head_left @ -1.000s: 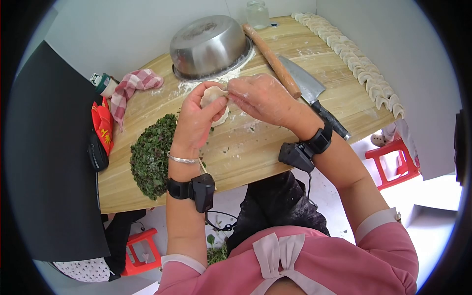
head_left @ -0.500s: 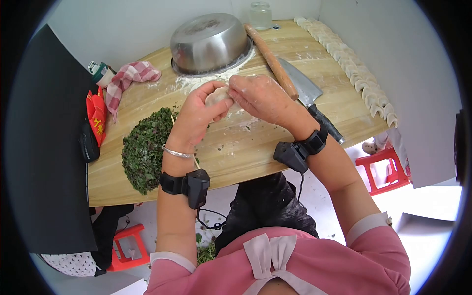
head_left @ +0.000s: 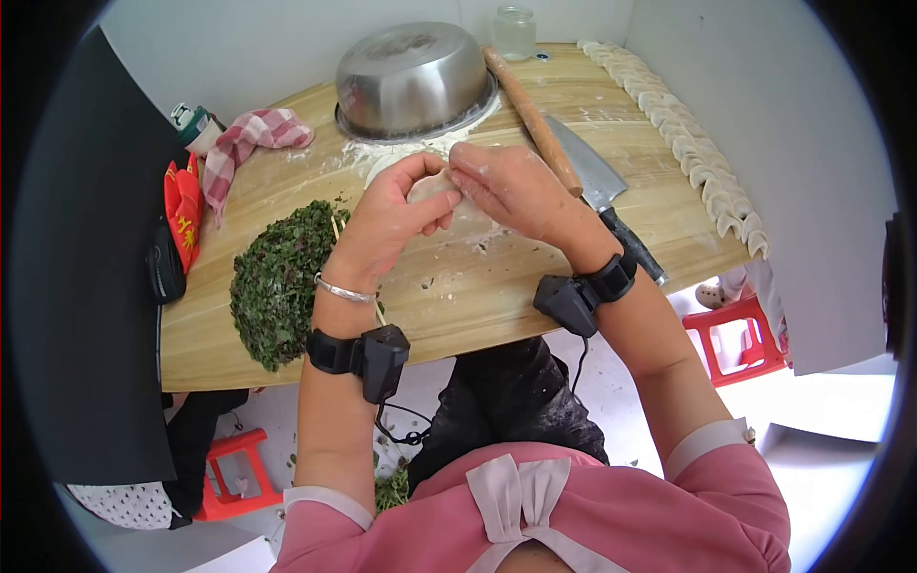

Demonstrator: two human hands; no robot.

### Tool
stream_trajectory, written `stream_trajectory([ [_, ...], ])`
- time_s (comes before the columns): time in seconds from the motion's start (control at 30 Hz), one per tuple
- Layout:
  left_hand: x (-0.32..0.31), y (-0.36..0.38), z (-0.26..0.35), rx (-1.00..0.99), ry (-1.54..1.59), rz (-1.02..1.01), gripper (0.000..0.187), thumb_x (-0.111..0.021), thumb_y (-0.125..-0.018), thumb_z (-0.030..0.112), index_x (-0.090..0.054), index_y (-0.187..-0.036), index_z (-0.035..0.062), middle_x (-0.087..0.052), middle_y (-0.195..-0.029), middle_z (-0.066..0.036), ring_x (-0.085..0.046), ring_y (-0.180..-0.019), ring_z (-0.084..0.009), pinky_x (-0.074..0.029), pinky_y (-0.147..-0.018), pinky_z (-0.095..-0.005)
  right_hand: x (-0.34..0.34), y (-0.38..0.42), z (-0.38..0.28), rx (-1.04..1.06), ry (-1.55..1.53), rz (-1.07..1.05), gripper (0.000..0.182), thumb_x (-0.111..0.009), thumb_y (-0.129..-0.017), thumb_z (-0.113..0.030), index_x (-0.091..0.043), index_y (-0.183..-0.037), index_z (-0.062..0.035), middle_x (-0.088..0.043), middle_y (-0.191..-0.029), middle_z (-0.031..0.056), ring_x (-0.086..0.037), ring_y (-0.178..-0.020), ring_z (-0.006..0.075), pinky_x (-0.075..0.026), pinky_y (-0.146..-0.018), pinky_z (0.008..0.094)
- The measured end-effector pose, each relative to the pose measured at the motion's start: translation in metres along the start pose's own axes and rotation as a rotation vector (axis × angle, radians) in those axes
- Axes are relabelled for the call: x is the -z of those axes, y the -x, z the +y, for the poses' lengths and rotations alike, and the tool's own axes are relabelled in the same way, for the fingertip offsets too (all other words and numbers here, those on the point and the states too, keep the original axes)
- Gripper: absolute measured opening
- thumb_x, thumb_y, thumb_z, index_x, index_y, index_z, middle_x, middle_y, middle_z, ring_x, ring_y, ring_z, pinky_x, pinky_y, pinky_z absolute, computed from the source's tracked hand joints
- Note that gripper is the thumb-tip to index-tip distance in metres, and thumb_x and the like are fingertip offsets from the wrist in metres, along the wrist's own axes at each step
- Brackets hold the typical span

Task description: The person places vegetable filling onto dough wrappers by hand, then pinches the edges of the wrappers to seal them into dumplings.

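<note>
Between my two hands, over the floured middle of the table, is a pale folded dumpling [head_left: 430, 187]. My left hand [head_left: 406, 205] cups it from the left, thumb along its near side. Fingertips of my right hand [head_left: 499, 191] pinch its right edge, hiding that part. Left of my left wrist lies a big heap of chopped greens [head_left: 277, 286], with thin chopsticks [head_left: 335, 225] partly behind my forearm. Just beyond my right hand lie a rolling pin [head_left: 535, 124] and a cleaver [head_left: 594, 177].
An upturned steel basin [head_left: 415, 81] rests on spilled flour at the back, near a glass jar [head_left: 514, 36]. Finished dumplings [head_left: 683, 134] line the right edge of the wooden table [head_left: 458, 306]. A checked cloth [head_left: 250, 143] lies at the back left. Red stools [head_left: 735, 342] stand below.
Both hands stay together at the dumpling, the right fingertips still on its edge. The whole view has shifted slightly; objects on the table keep their places.
</note>
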State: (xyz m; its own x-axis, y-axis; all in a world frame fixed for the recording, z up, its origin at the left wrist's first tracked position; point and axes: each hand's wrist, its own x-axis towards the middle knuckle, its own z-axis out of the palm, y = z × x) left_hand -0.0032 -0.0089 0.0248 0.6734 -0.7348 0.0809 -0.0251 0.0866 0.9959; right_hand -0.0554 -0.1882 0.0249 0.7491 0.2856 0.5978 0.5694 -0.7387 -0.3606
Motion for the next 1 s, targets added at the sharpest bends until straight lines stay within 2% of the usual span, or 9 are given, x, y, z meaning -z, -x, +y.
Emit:
stream_trajectory([
  [0.13,0.002,-0.001,0.002,0.009,0.073,0.043,0.019,-0.063,-0.086,0.014,-0.058,-0.102,0.0043,-0.058,-0.075,0.002,-0.052,-0.062,-0.0060,-0.038,-0.054,-0.0195,0.007,-0.003,-0.008,-0.073,-0.040,0.064,0.020,-0.050,-0.093,-0.024,-0.053,-0.098,-0.0039,-0.057,-0.067,0.0152,-0.060,-0.065,0.0318,-0.045,-0.058,0.0400],
  [0.2,0.003,-0.002,0.000,-0.104,0.015,0.201,0.019,-0.062,-0.088,0.017,-0.062,-0.101,0.0028,-0.058,-0.071,0.001,-0.052,-0.059,-0.0054,-0.036,-0.050,-0.0186,0.016,-0.004,-0.016,-0.458,-0.526,-0.020,0.027,-0.050,-0.095,-0.027,-0.053,-0.109,-0.0045,-0.059,-0.074,0.0119,-0.063,-0.066,0.0222,-0.049,-0.060,0.0349],
  [0.23,0.006,-0.003,0.000,-0.098,0.018,0.202,0.019,-0.062,-0.088,0.017,-0.062,-0.101,0.0028,-0.058,-0.071,0.001,-0.052,-0.059,-0.0054,-0.036,-0.050,-0.0186,0.013,-0.004,-0.012,-0.463,-0.528,-0.023,0.027,-0.050,-0.095,-0.027,-0.053,-0.109,-0.0045,-0.059,-0.074,0.0119,-0.063,-0.066,0.0222,-0.049,-0.060,0.0349],
  [0.3,0.013,-0.003,0.002,-0.209,0.079,0.329,0.019,-0.060,-0.090,0.017,-0.065,-0.101,0.0021,-0.058,-0.070,0.003,-0.049,-0.057,-0.0030,-0.033,-0.047,-0.0164,0.002,-0.006,-0.002,-0.416,-1.031,0.096,0.038,-0.050,-0.096,-0.031,-0.048,-0.119,-0.0017,-0.059,-0.089,0.0108,-0.064,-0.071,0.0168,-0.052,-0.063,0.0293],
  [0.4,0.017,-0.002,0.004,-0.217,0.087,0.298,0.019,-0.060,-0.090,0.016,-0.065,-0.103,0.0029,-0.057,-0.071,0.004,-0.047,-0.057,-0.0012,-0.030,-0.046,-0.0146,-0.007,-0.005,-0.001,-0.342,-1.179,0.002,0.044,-0.054,-0.093,-0.032,-0.045,-0.120,0.0020,-0.057,-0.104,0.0136,-0.065,-0.074,0.0187,-0.053,-0.065,0.0270],
  [0.53,-0.003,-0.008,-0.006,-0.225,-0.060,0.315,0.023,-0.061,-0.091,0.019,-0.064,-0.106,0.0023,-0.058,-0.077,0.004,-0.047,-0.058,-0.0021,-0.032,-0.047,-0.0158,-0.017,-0.004,0.001,-0.378,-1.042,-0.104,0.038,-0.062,-0.089,-0.024,-0.048,-0.114,0.0002,-0.063,-0.089,0.0086,-0.063,-0.064,0.0146,-0.050,-0.057,0.0230],
  [0.67,-0.005,-0.004,0.006,-0.183,0.136,0.322,0.034,-0.044,-0.098,0.034,-0.057,-0.102,0.0033,-0.056,-0.075,0.001,-0.050,-0.058,-0.0069,-0.035,-0.048,-0.0184,-0.011,-0.004,0.006,-0.467,-1.095,-0.078,0.032,-0.063,-0.088,-0.021,-0.049,-0.109,-0.0013,-0.064,-0.080,0.0059,-0.061,-0.059,0.0123,-0.046,-0.052,0.0220],
  [0.7,-0.004,-0.005,0.005,-0.204,0.122,0.390,0.044,-0.037,-0.099,0.042,-0.056,-0.089,0.0027,-0.056,-0.076,-0.003,-0.049,-0.055,-0.0066,-0.035,-0.046,-0.0189,-0.010,-0.004,0.007,-0.516,-1.163,-0.080,0.030,-0.063,-0.088,-0.020,-0.049,-0.108,-0.0019,-0.063,-0.080,0.0059,-0.060,-0.058,0.0116,-0.045,-0.051,0.0219],
  [1.0,0.001,-0.003,0.001,-0.191,-0.151,0.263,0.046,-0.035,-0.099,0.044,-0.054,-0.078,0.0076,-0.052,-0.067,0.000,-0.040,-0.053,-0.0041,-0.027,-0.045,-0.0194,-0.007,-0.004,0.008,-0.472,-1.171,-0.008,0.027,-0.062,-0.089,-0.017,-0.049,-0.111,-0.0084,-0.062,-0.076,0.0022,-0.058,-0.059,0.0078,-0.041,-0.050,0.0191],
])
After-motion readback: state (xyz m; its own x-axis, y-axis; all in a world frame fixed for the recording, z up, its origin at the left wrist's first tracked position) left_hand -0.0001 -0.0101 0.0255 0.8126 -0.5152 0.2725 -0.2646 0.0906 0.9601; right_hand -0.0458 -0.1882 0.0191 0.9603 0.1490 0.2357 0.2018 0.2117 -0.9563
